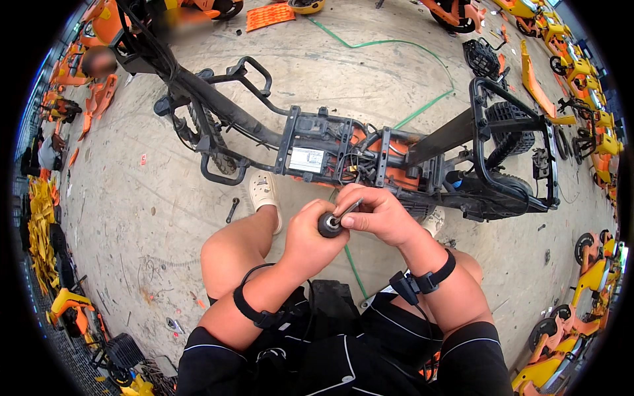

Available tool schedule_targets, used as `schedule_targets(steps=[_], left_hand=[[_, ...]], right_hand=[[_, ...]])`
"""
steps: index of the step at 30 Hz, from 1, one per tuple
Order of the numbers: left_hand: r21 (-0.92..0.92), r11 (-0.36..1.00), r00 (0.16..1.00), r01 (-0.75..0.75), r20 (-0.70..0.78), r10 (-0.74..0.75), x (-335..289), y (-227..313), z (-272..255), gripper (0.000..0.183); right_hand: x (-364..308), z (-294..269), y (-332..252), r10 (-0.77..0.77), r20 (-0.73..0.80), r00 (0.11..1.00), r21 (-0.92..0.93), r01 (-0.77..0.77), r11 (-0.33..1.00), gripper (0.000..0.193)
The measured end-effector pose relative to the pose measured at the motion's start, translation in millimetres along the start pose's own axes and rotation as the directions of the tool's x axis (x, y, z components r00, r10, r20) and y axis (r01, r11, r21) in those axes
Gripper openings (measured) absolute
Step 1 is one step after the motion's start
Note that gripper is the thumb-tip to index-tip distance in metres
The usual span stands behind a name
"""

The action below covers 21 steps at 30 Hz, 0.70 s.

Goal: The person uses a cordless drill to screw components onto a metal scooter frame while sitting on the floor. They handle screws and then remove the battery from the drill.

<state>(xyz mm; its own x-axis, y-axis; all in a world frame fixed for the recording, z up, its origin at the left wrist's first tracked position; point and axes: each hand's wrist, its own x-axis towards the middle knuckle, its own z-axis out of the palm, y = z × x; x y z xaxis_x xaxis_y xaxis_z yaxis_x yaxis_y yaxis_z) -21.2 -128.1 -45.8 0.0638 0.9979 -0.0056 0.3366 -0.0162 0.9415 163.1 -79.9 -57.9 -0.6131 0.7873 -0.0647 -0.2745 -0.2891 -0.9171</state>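
In front of my lap, my left hand point(310, 234) is closed around a round black drill chuck point(328, 226), its metal mouth facing up. My right hand point(378, 214) pinches a thin metal bit point(352, 208) between thumb and fingers, its lower end at the chuck's mouth. Whether the bit is seated inside cannot be made out. My left fist hides whatever lies behind the chuck. Just beyond my hands stands the stripped black frame of an electric bike point(228, 109), with wiring, orange parts and a white-labelled box point(307, 160) exposed at its middle.
A short dark metal tool point(232, 210) lies on the concrete floor near my left knee. Across the floor runs a green strip point(422, 105). An orange panel point(271, 17) and a black basket point(481, 59) lie farther off. Yellow and orange bikes point(581, 284) line the sides.
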Motion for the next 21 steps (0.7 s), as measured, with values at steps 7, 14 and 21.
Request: schedule_targets(steps=[7,14,21], left_hand=[[0.048,0.999,1.0,0.021,0.016,-0.022,1.5,-0.2,0.5,0.025],[0.069,0.997,0.999,0.022,0.031,-0.024,1.5,-2.5,3.1,0.024],[0.064,0.998,1.0,0.002,0.031,-0.004,-0.1,-4.5,6.1,0.023]], right_hand=[[0.2,3.6,-2.4,-0.086,-0.012,0.996,-0.216,0.082,0.973,0.017],[-0.6,6.2,-4.9,-0.252,0.026,0.967,-0.438,0.238,0.867,0.017],[-3.7,8.9,-7.3,-0.25,0.012,0.968,-0.467,0.226,0.855,0.018]])
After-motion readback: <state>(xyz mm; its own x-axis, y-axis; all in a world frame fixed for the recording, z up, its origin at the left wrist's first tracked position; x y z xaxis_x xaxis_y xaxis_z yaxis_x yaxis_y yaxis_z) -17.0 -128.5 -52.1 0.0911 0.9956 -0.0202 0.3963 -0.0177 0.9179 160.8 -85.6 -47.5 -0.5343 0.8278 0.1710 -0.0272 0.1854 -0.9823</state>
